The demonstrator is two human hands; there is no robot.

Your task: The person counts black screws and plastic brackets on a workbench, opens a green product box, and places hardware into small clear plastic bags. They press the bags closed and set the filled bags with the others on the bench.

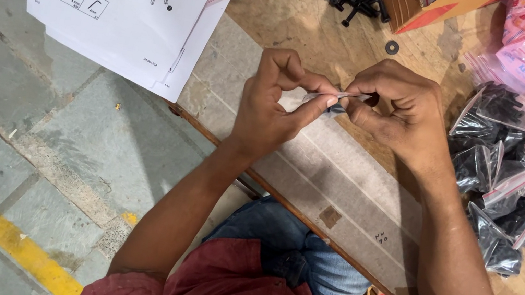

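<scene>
1. Both hands pinch one small clear bag (338, 96): left hand (277, 98) and right hand (396, 108) have thumb and forefinger closed on its top edge, above the tabletop (334, 179).
2. Fingers hide the bag's contents.
3. Near tabletop edge lies bare.
4. Filled screw bags (513, 185) crowd the right, cut off.
5. Farther: loose black screws (357, 1), instruction sheet (131, 3) overhanging.
</scene>
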